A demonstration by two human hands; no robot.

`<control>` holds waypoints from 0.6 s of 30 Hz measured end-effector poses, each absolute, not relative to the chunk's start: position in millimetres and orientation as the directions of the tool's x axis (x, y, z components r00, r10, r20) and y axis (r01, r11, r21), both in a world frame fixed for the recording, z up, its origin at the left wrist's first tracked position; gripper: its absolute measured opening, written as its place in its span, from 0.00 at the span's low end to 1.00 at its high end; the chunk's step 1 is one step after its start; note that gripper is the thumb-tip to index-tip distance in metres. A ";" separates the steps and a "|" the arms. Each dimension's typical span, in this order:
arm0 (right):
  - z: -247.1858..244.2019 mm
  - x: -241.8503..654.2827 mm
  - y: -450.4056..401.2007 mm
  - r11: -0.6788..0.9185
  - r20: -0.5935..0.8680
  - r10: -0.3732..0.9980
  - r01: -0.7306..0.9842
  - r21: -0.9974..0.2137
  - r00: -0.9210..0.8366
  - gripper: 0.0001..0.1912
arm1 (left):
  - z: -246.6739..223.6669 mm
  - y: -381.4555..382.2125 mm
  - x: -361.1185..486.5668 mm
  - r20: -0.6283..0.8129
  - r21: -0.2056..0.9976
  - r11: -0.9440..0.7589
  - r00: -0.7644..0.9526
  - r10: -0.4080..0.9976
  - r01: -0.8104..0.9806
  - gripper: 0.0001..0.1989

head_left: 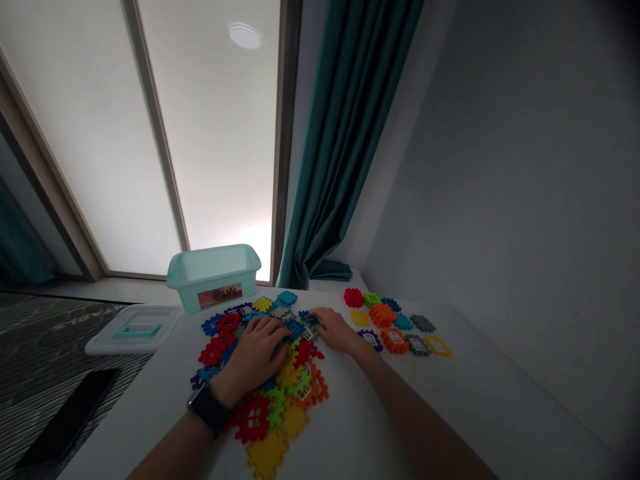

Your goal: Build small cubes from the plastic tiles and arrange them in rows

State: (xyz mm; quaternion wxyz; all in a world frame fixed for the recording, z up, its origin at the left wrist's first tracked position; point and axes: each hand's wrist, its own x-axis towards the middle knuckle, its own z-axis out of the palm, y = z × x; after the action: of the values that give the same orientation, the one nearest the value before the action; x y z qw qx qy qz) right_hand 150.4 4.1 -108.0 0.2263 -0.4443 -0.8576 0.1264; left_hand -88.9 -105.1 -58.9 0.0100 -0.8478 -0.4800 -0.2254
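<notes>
Forearms (400,407) over white table (350,413), left hand (257,353), right hand (336,330) at toothed pieces (253,419) (grips unclear), teal curtain (345,133)

2 hands (257,350), 1 tub (215,277), 1 lid (107,331) show.

A tall teal curtain (345,140) hangs in folds. Left of the curtain stand pale, backlit panels (220,153) in brown frames (285,133), with a round light (245,35) showing high on one. Right of it is a plain grey wall (515,173). Far left of it are more teal fabric (23,240) and a flat black object (70,417), lower down.
</notes>
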 end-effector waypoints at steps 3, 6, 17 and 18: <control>-104.2 152.2 1.5 0.569 0.242 0.821 0.702 -0.427 -0.518 0.19 | -59.6 -105.2 -88.3 0.380 0.198 -0.544 0.448 0.809 0.815 0.11; -100.1 156.1 -2.9 0.569 0.214 0.818 0.698 -0.435 -0.533 0.16 | -61.5 -105.1 -87.4 0.391 0.198 -0.553 0.452 0.802 0.810 0.11; -92.6 160.5 -9.5 0.539 0.222 0.842 0.740 -0.402 -0.492 0.12 | -66.4 -102.6 -87.6 0.428 0.171 -0.568 0.459 0.779 0.805 0.10; -91.2 160.7 -10.3 0.531 0.235 0.847 0.749 -0.397 -0.477 0.11 | -66.5 -102.5 -87.8 0.427 0.171 -0.568 0.459 0.779 0.805 0.10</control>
State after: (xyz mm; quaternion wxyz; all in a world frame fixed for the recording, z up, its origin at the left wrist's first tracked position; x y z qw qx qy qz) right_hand 160.7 -10.3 -91.2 0.2044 -0.4688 -0.8509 0.1204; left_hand -87.8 -102.5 -66.5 0.0274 -0.8538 -0.4637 -0.2351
